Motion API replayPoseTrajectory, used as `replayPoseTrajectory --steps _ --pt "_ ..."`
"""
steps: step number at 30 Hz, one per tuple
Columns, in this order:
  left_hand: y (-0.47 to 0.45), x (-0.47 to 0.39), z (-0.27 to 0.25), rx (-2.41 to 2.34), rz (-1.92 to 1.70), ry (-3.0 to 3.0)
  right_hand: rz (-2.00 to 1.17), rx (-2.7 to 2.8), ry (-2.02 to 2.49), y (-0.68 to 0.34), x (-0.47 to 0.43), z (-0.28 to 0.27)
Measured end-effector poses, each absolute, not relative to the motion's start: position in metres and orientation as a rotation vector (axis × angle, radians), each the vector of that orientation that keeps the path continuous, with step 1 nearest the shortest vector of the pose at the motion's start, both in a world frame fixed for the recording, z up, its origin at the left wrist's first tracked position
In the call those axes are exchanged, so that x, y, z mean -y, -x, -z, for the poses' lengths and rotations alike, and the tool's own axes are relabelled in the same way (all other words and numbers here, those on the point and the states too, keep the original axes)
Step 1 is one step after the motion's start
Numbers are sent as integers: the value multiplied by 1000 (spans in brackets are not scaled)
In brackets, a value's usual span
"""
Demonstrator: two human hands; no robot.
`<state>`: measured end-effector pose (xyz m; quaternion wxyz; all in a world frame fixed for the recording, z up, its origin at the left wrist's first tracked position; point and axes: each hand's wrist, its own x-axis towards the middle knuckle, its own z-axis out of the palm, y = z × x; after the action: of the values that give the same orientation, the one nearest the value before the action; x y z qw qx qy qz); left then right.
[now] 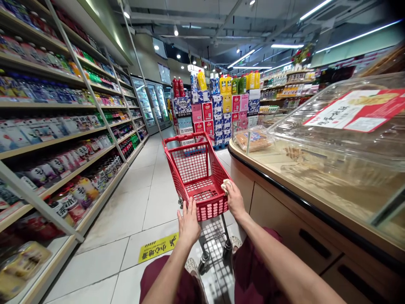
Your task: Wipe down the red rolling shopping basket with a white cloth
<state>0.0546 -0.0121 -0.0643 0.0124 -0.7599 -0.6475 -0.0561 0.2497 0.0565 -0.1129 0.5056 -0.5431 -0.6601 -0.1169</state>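
In front of me stands a red plastic shopping cart (212, 210) with a lattice basket on a wheeled frame. My left hand (189, 226) lies against the near left part of the basket's rim, fingers stretched out and apart. At the near right rim, my right hand (236, 200) is closed on a crumpled whitish cloth (225, 185), pressing it against the red plastic. The underside of my right fingers is hidden. No goods show inside the basket.
Shelves of bottled and packed drinks (72, 164) line the left. A wooden display counter (284, 211) with clear food packs is close on the right. Stacked drink cartons (218, 118) stand ahead. A yellow wet-floor sticker (158, 248) is on the tiles.
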Motion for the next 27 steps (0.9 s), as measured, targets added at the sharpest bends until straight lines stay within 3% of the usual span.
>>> replayPoseTrajectory --steps 7,14,21,27 --pt "-47 12 65 1961 132 2362 272 1845 1145 -191 -43 114" --pt "-53 12 64 1970 141 2364 253 1533 1314 -250 -58 113" --pt "-50 13 62 1977 90 2364 288 1864 1068 -180 -37 111" --pt "-52 13 63 1966 125 2375 249 1573 1291 -252 -58 112"
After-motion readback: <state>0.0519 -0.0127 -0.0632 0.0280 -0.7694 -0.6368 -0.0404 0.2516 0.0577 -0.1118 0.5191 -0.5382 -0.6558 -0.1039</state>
